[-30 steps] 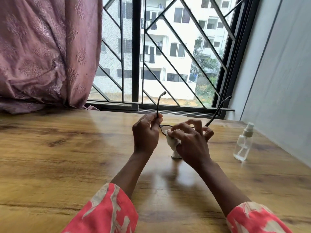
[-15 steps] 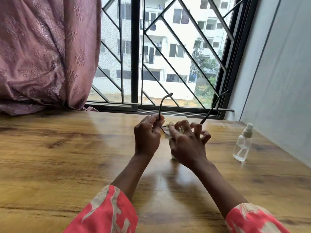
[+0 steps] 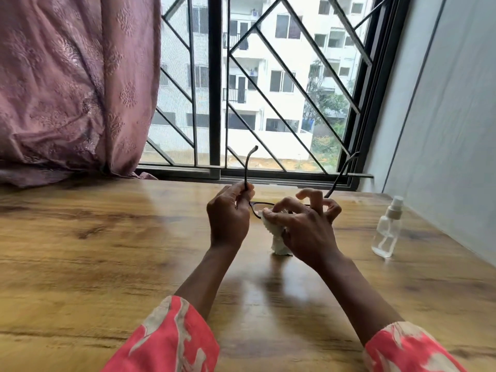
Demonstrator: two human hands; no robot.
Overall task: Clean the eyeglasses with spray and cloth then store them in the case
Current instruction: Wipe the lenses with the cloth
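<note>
Eyeglasses lenses behind right hand

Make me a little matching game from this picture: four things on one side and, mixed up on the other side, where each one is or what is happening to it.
Things:
1. eyeglasses
2. cloth
3. spray bottle
4. curtain

Places or states:
A. stands upright on the table, to the right of both hands, untouched
B. hangs at the left of the window
C. gripped by one temple arm in the left hand, temple arms pointing up
D. pinched in the right hand against a lens

Pairs: 1-C, 2-D, 3-A, 4-B
</note>
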